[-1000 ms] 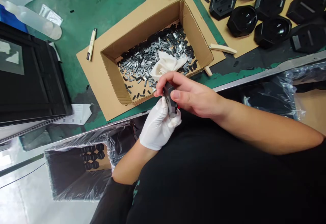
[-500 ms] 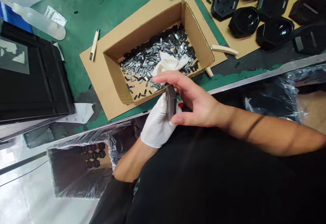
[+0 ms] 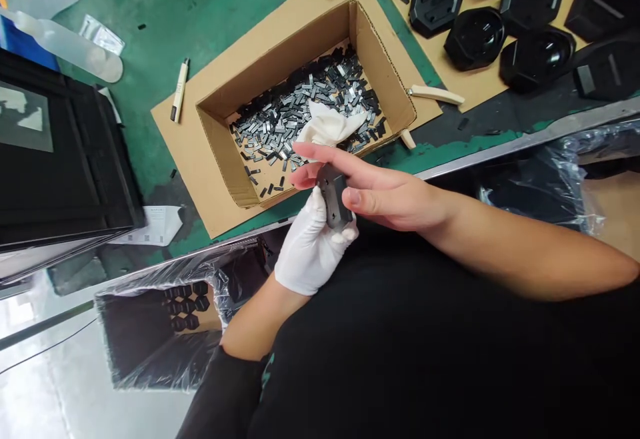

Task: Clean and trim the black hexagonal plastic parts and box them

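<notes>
My left hand (image 3: 309, 247), in a white glove, is closed around a small dark grey block-shaped part (image 3: 332, 200) held upright near the table's front edge. My bare right hand (image 3: 380, 189) lies over that part, thumb pressed on its side and fingers stretched out toward the box. Just beyond the hands stands an open cardboard box (image 3: 250, 92) holding several small silver and black metal clips (image 3: 290, 116) and a crumpled white cloth (image 3: 327, 126).
Black moulded housings (image 3: 500, 32) lie on cardboard at the back right. Also on the green mat: a white marker (image 3: 179, 88), a plastic bottle (image 3: 70, 46), and black trays (image 3: 55, 152) at left. Plastic-wrapped bins (image 3: 165, 319) sit below the table edge.
My right hand opened and lifted off the part, then came back down over it with fingers extended. The gloved left hand kept hold of the part and turned it a little.
</notes>
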A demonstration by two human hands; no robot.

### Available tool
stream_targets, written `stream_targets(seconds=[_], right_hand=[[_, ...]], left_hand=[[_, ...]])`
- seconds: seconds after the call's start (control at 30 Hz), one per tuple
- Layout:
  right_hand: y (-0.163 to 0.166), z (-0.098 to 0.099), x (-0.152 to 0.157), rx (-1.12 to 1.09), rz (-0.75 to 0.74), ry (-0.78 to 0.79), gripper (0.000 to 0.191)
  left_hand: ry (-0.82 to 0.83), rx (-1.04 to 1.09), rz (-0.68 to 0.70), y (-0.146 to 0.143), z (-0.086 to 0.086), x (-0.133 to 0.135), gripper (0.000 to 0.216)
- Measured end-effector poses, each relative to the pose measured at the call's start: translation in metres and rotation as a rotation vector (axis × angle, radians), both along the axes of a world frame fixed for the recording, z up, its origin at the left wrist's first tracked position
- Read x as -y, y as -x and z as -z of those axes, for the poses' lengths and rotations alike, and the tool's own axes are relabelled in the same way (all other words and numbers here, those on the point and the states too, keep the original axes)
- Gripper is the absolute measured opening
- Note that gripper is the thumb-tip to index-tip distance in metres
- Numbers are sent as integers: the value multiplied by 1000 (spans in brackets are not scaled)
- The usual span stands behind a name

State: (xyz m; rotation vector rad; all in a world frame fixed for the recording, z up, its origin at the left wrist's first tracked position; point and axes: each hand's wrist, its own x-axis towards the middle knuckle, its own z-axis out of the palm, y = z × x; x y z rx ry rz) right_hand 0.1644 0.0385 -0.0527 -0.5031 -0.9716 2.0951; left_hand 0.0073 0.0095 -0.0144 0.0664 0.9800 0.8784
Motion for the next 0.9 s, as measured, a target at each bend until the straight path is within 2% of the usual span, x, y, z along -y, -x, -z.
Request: stream_targets(seconds=[0.17, 0.33, 0.53, 0.7, 0.9], right_hand=[[1, -10, -1, -45, 8, 86, 67], [6, -15, -4, 2, 64, 101, 79], [7, -22, -7, 70, 40, 125, 89], [5, -21, -9, 67, 13, 71, 94], [4, -21, -10, 52, 6, 51, 90]], left_hand=[[-1, 93, -59, -1, -1, -1, 38], [24, 87, -53, -4, -5, -4, 50], [35, 65, -59, -8, -9, -6, 48], [34, 58, -87, -9, -10, -6, 43], [68, 31, -137, -10, -12, -5, 33]])
